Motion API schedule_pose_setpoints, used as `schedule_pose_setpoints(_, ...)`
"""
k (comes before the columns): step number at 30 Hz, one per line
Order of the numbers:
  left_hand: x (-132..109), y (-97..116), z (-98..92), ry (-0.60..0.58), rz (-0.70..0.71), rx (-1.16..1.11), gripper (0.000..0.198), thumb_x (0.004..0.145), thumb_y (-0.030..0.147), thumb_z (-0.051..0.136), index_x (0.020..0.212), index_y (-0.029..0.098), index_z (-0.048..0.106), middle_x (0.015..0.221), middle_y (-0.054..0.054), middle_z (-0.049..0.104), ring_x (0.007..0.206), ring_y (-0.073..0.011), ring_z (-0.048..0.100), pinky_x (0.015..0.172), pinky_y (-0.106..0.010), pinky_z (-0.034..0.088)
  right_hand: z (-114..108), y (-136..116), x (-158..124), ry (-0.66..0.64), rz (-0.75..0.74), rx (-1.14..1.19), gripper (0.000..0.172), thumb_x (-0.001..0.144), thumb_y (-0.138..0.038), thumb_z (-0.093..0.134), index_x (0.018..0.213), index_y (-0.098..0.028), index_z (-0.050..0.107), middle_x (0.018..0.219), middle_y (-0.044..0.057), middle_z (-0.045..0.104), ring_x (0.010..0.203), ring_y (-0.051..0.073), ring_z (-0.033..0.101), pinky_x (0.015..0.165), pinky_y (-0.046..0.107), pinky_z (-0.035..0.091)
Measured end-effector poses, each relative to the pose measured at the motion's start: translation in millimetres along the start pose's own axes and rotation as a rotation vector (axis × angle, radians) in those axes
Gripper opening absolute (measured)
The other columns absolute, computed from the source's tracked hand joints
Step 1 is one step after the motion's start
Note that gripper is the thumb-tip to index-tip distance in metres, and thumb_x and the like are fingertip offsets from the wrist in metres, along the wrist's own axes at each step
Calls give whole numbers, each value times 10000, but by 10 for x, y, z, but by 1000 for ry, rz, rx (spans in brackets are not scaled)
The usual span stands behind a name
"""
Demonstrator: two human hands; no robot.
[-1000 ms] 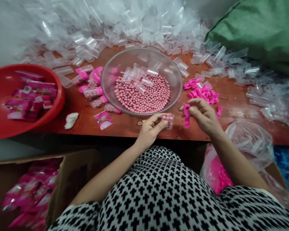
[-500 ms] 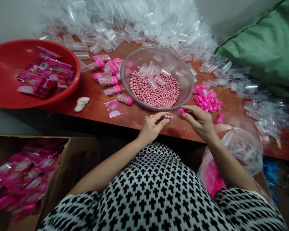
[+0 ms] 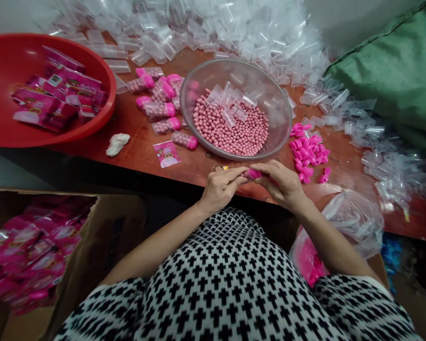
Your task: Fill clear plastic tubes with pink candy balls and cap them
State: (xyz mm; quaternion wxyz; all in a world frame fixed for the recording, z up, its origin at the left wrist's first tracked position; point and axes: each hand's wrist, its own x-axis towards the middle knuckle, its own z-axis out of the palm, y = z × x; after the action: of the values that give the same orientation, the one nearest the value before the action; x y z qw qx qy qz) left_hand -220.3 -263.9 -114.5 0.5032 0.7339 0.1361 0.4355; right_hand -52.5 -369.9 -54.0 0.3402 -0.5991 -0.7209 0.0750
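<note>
My left hand [image 3: 220, 188] is closed round a small clear plastic tube of pink beads, mostly hidden by the fingers. My right hand [image 3: 282, 183] pinches a bright pink cap [image 3: 254, 174], which meets the tube's open end; whether it is fully seated I cannot tell. Just beyond both hands stands a translucent bowl [image 3: 195, 142] of pink beads [image 3: 230, 135], with several clear tubes lying on top of them. Loose pink caps [image 3: 308, 154] are heaped to the right of the bowl. To its left lie several capped, bead-filled tubes [image 3: 159, 109].
A red basin [image 3: 102, 111] with pink packets stands at the left. One pink card [image 3: 166, 154] and a white lump [image 3: 117, 144] lie near the table edge. Empty clear tubes [image 3: 199, 23] are piled behind. Below are a cardboard box [image 3: 99, 237] and a plastic bag [image 3: 357, 213].
My right hand has moved left with the pink cap and brought it against the tube in my left hand. The view has shifted slightly.
</note>
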Motion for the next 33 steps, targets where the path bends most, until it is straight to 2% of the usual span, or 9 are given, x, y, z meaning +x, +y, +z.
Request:
schedule_pose_setpoints(8,-27,-12,-29,-134,125,75,207,966,207,621,1103,160,770,996,-68,804,818,-165,774,764,-224,605,-75,15,-70,-133,-158,-35,299,993,-138,509,1278,-204,570,860,46,615,746,152,597,631,237,508)
schedule_pose_setpoints(13,-39,-1,7,-184,-1,-8,204,945,220,641,1083,189,788,980,-54,807,825,-173,771,771,-233,594,-55,37,-113,-155,-148,-64,309,991,-138,514,1287,-187,590,856,57,637,742,153,610,646,242,528)
schedule_pose_setpoints(17,-33,12,30,-136,-276,-218,249,922,316,670,1080,174,800,975,-61,806,846,-199,766,785,-263,605,-64,30,-97,-119,45,94,313,991,-244,576,1297,-213,639,1022,94,725,907,167,699,807,287,582)
schedule_pose_setpoints(19,-18,27,-1,-84,-385,-316,310,881,388,719,1082,166,801,1011,-78,802,910,-226,764,833,-301,616,-109,5,-102,-111,222,357,410,962,-363,641,1355,-249,621,1146,98,738,1028,198,714,900,342,588)
schedule_pose_setpoints(22,7,67,-93,-7,-446,-375,373,832,443,771,1085,171,803,1052,-88,795,973,-254,755,894,-350,616,-161,-16,-147,-67,458,793,553,855,-477,757,1361,-294,629,1254,87,726,1117,250,710,942,422,595)
schedule_pose_setpoints(26,11,118,-189,-46,-312,-239,284,876,387,734,1064,188,811,996,-75,804,881,-223,753,855,-326,611,-77,27,-177,70,579,1045,374,728,-465,871,1027,-264,773,968,27,782,816,185,752,803,343,627)
schedule_pose_setpoints(28,0,130,-196,-70,-159,-121,212,899,320,713,1045,204,814,957,-66,804,903,-213,738,874,-328,592,0,42,-145,105,602,1091,429,692,-538,875,980,-239,769,890,16,767,772,160,740,793,302,614)
schedule_pose_setpoints(30,-18,132,-183,-101,-34,-35,184,909,286,705,1047,224,810,933,-61,798,977,-220,715,914,-349,572,63,30,-95,56,652,1108,560,659,-623,860,1024,-212,753,951,41,762,868,174,741,857,309,599)
schedule_pose_setpoints(33,-44,129,-155,-122,33,17,209,943,308,667,1099,248,792,939,-60,792,1049,-237,687,956,-403,552,125,-39,-32,-118,792,1194,659,647,-653,848,1089,-181,723,1038,83,747,952,211,728,874,376,607)
